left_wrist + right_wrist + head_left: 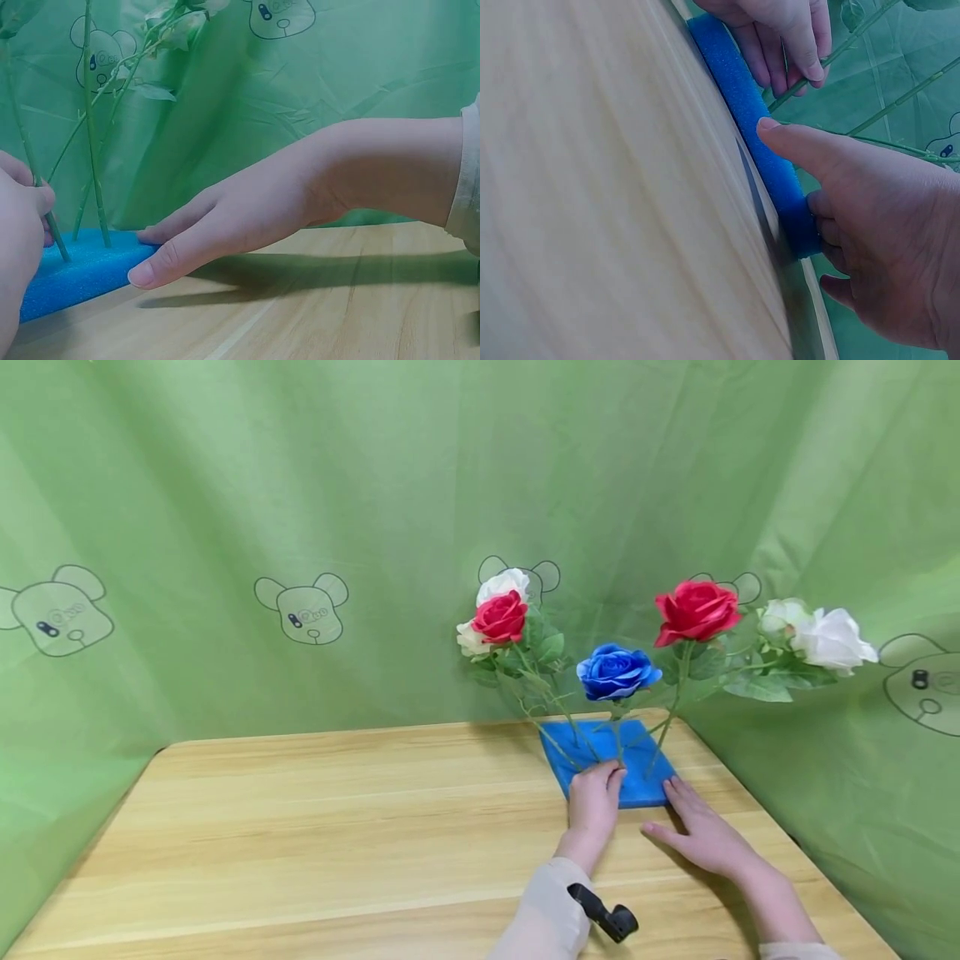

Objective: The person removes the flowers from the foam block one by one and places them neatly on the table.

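Note:
My left hand pinches the green stem of the blue rose, low down by the blue foam block. In the left wrist view that stem meets the foam's top just below the fingertips. My right hand rests at the foam's near right corner, fingers extended and thumb spread apart. The right wrist view shows its thumb close to the foam's side. Behind stand a red rose on the right and another red rose on the left, their stems coming down to the foam.
White roses lean out to the right, and a white rose stands at the back left. The foam lies on a wooden table, near its back right corner. A green curtain with bear drawings surrounds the table.

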Demonstrator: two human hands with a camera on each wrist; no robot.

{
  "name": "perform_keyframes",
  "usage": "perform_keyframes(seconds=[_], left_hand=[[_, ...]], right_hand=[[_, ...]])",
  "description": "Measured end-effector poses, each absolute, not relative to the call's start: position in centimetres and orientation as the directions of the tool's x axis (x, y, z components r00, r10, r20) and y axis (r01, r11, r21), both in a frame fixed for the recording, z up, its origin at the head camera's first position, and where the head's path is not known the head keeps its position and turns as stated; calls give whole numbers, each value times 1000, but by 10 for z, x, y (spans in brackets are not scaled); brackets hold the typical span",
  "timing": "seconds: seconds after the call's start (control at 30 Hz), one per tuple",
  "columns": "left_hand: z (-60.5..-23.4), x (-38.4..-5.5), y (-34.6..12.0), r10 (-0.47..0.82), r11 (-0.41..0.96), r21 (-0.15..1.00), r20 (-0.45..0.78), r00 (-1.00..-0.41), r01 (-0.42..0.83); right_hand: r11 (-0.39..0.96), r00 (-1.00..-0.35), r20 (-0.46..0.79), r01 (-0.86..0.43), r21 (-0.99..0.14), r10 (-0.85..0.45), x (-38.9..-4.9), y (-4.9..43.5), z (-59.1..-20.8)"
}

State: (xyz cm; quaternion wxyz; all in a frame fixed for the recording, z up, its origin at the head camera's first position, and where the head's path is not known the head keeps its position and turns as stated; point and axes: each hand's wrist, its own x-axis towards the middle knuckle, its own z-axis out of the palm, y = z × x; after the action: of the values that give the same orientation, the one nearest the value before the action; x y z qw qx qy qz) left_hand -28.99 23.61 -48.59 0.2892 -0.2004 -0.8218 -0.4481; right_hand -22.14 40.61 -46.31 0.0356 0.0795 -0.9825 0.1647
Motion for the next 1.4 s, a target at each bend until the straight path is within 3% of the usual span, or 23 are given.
perform_keyframes(seconds=[0.43,0.63,0.73,0.93,1.2,1.4], left_hand=[[-485,-295,231,42,328,600,762,-646,730],[-485,-293,227,35,320,568,793,-609,758],[-487,-290,224,43,278,596,776,-629,754],[-489,-281,216,84,123,749,646,-759,651],[-492,-271,203,116,86,800,583,-804,593],[-490,-259,191,170,-80,899,437,-883,430]], right_hand=[[927,-984,97,-176,-332,-152,-223,403,-461],[927,-985,87,-170,-335,-149,-222,403,-461],[927,-985,86,-169,-334,-148,-221,403,-460],[932,-984,86,-173,-319,-153,-222,404,-463],[927,-985,86,-170,-336,-149,-220,403,-459],[929,-984,88,-174,-327,-153,-219,403,-458]])
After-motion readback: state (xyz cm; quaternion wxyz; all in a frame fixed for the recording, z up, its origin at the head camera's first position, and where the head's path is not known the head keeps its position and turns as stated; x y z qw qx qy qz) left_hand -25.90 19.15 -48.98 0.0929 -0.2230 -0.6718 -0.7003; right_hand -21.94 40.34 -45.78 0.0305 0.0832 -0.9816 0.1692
